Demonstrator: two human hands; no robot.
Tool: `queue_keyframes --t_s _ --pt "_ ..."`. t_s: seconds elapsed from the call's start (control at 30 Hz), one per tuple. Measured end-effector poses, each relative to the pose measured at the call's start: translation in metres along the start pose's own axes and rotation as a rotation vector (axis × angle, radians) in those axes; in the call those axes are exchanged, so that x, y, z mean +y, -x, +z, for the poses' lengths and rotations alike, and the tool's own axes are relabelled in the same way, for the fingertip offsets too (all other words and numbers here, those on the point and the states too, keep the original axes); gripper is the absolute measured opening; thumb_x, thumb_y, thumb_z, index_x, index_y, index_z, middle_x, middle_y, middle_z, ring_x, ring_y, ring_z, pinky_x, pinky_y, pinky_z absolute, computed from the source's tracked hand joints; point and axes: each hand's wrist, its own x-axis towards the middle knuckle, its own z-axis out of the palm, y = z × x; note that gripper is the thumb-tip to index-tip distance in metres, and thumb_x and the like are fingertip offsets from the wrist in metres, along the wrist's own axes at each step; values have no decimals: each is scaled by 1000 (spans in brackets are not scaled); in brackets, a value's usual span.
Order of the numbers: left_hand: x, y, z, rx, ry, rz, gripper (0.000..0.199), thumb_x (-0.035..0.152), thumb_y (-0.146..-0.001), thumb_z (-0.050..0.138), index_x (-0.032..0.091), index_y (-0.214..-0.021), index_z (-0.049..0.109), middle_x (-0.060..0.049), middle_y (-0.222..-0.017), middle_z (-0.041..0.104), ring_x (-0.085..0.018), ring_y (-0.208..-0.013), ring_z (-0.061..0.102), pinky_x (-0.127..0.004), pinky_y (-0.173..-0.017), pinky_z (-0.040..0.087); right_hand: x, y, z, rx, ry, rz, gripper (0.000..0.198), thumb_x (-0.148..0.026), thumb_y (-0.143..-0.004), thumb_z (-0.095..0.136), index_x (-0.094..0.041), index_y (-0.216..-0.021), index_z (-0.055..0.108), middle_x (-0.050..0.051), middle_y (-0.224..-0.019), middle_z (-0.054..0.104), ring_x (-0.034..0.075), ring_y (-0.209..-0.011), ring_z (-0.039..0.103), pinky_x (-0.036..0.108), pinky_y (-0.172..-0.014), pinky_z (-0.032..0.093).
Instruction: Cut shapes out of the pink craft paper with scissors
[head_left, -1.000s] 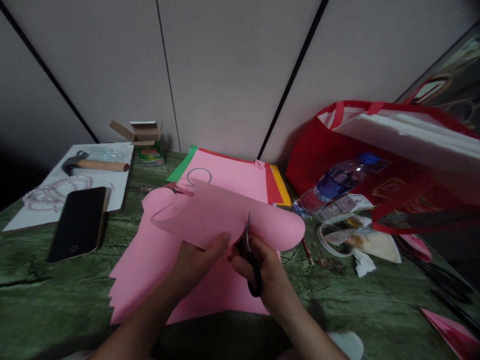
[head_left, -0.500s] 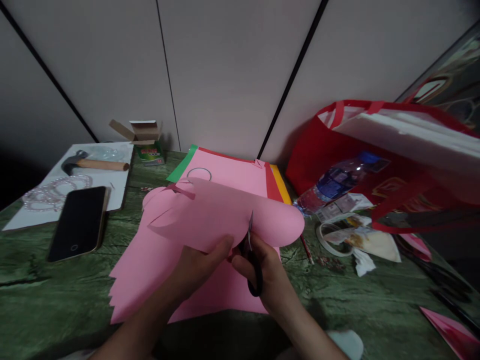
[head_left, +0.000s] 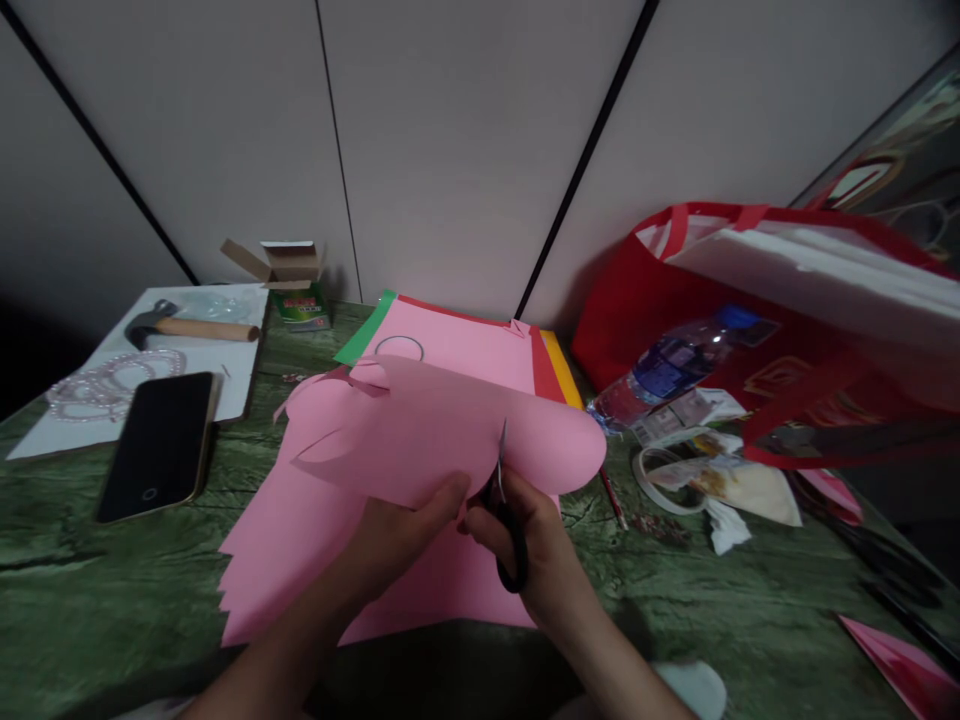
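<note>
A curled sheet of pink paper [head_left: 420, 425] is held above a stack of pink sheets [head_left: 292, 560]. My left hand [head_left: 416, 520] grips its near edge, thumb on top and the other fingers hidden beneath. In my right hand [head_left: 532, 530] are black-handled scissors [head_left: 513, 560], fingers wrapped round the loops. Their blades stand at the sheet's near edge, right beside my left thumb, with one blade tip showing over the pink surface. Cut slits and small flaps show at the sheet's left end.
Leftward lie a phone [head_left: 159, 445], a claw hammer [head_left: 199, 328], clear beads [head_left: 112, 385] and an open small box [head_left: 298, 300]. On the right are a water bottle [head_left: 667, 370], a red bag [head_left: 622, 290], a tape roll [head_left: 664, 480] and a pencil [head_left: 613, 498]. A wall stands behind.
The paper's left end has shifted slightly, and a thin strip now sticks out there. Both hands and the scissors stay almost in the same place.
</note>
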Motion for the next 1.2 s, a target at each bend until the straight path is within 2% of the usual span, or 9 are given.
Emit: queue_keyframes --t_s 0.2,0.33,0.6,0.87,1.03,1.2 --pt "2 0 1 22 22 -5 12 29 -67 55 21 -58 57 1 -59 64 -18 -64 62 -28 -64 50 0 0 0 15 46 -12 31 -46 -69 68 -17 -69 57 -2 -58 53 10 -54 43 23 -50 36" --pt "8 3 5 99 30 -20 14 29 -65 55 21 -54 54 1 -56 63 -17 -62 61 -28 -63 48 2 0 -1 18 45 -29 30 -45 -70 68 -17 -68 56 -2 -57 55 10 -53 43 23 -49 37" --pt "14 7 8 125 76 36 19 21 -66 53 22 -48 50 4 -49 58 -14 -54 57 -25 -59 47 1 1 0 30 72 -19 25 -39 -71 66 -18 -65 55 -3 -54 56 10 -49 44 22 -45 36" --pt "13 4 6 116 76 52 22 21 -67 52 22 -45 47 4 -46 57 -14 -51 57 -25 -52 46 0 0 2 43 5 49 21 -33 -67 66 -19 -66 51 -4 -52 56 9 -46 45 22 -44 38" --pt "8 0 1 33 64 63 21 21 -67 52 22 -46 49 3 -48 60 -15 -52 59 -26 -53 47 -2 0 3 52 4 56 20 -33 -67 65 -19 -64 52 -3 -50 55 10 -45 46 23 -43 39" --pt "9 2 4 79 109 63 23 20 -66 52 23 -44 46 4 -45 58 -14 -49 57 -25 -51 46 -1 0 3 61 -7 74 19 -31 -66 65 -19 -64 51 -4 -49 54 10 -44 46 22 -42 38"
